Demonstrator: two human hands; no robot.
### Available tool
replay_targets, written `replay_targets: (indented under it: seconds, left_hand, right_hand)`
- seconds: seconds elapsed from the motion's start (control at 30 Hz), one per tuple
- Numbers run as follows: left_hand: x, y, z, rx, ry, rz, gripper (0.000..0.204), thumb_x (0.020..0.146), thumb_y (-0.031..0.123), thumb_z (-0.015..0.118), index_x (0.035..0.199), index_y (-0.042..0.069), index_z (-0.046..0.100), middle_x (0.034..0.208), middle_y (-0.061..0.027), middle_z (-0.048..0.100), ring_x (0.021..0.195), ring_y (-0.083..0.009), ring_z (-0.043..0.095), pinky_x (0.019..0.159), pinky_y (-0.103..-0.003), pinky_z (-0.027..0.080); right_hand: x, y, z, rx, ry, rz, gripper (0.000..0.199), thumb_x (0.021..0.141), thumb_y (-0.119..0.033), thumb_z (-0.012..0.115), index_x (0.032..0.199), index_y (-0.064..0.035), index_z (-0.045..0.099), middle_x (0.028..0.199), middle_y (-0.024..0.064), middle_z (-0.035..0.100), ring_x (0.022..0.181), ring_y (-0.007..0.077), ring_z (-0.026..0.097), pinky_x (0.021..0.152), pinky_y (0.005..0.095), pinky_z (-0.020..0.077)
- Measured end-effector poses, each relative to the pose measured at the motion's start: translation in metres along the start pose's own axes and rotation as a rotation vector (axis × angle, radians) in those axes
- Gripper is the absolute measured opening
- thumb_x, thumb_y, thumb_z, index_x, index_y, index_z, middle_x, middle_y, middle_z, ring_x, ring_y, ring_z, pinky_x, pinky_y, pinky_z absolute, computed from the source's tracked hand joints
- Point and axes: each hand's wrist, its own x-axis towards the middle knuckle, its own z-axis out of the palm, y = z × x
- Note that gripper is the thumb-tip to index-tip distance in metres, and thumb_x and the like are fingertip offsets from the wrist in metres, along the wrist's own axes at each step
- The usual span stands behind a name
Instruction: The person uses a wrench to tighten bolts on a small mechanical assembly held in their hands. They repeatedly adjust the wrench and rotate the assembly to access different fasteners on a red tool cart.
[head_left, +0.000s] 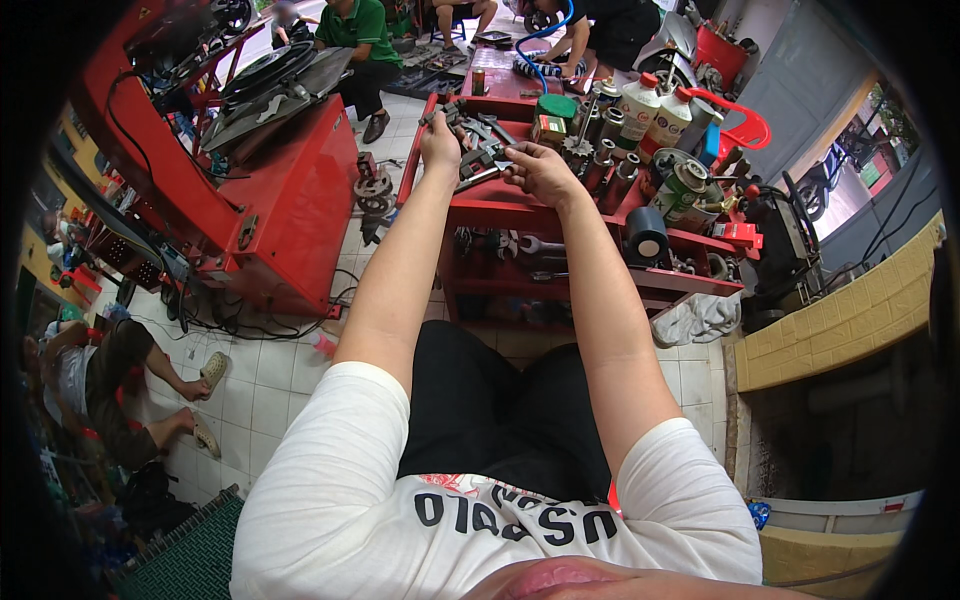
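Both my arms reach forward over a red tool cart. My left hand is closed around a dark metal part, whose exact kind I cannot make out. To its right, my right hand has its fingers bent together at the end of a slim silvery metal piece; what lies between the fingertips is too small to name. Loose metal tools fill the tray around both hands. Near my right hand stand a small box and a green-lidded container.
Bottles, spray cans and metal sockets crowd the cart's right side. Wrenches lie on its lower shelf. A large red machine stands at left. Several people are around, one seated at left. A white rag lies at right.
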Motion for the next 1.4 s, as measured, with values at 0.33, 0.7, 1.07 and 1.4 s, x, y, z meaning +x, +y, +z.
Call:
replay_targets:
  seconds: [0.33, 0.7, 1.07, 1.4]
  left_hand:
    - [-0.001, 0.001, 0.0, -0.014, 0.016, 0.004, 0.044, 0.105, 0.04, 0.042, 0.087, 0.002, 0.056, 0.059, -0.0046, 0.053, 0.047, -0.0174, 0.051, 0.047, -0.033, 0.044]
    - [0.001, -0.001, -0.001, 0.012, 0.014, -0.004, 0.043, 0.105, 0.039, 0.043, 0.089, 0.002, 0.057, 0.059, -0.0052, 0.054, 0.046, -0.0175, 0.051, 0.046, -0.033, 0.044]
    - [-0.004, 0.003, 0.002, 0.041, 0.013, 0.01, 0.044, 0.105, 0.039, 0.042, 0.087, 0.002, 0.057, 0.059, -0.0048, 0.053, 0.046, -0.017, 0.051, 0.047, -0.034, 0.045]
    - [0.001, 0.0, -0.002, 0.018, 0.023, 0.012, 0.044, 0.105, 0.04, 0.042, 0.084, 0.003, 0.056, 0.059, -0.0049, 0.053, 0.046, -0.0175, 0.051, 0.047, -0.033, 0.044]
  right_hand:
    - [-0.009, -0.006, 0.012, 0.037, -0.043, -0.053, 0.025, 0.096, -0.013, 0.069, 0.117, -0.001, 0.063, 0.104, 0.008, 0.07, 0.083, 0.0157, 0.07, 0.071, 0.0274, 0.0592]
    - [-0.004, -0.001, 0.007, -0.049, -0.015, -0.048, 0.023, 0.096, -0.016, 0.069, 0.116, -0.0044, 0.065, 0.104, 0.005, 0.071, 0.082, 0.014, 0.069, 0.07, 0.0265, 0.0578]
    - [-0.001, 0.0, 0.001, -0.028, 0.008, 0.01, 0.025, 0.096, -0.015, 0.069, 0.119, -0.0058, 0.062, 0.105, 0.007, 0.07, 0.08, 0.0172, 0.071, 0.07, 0.0288, 0.0577]
    - [-0.007, -0.005, 0.009, 0.012, -0.011, 0.022, 0.021, 0.095, -0.014, 0.069, 0.114, -0.0039, 0.063, 0.104, 0.0065, 0.07, 0.078, 0.0169, 0.07, 0.069, 0.0302, 0.0581]
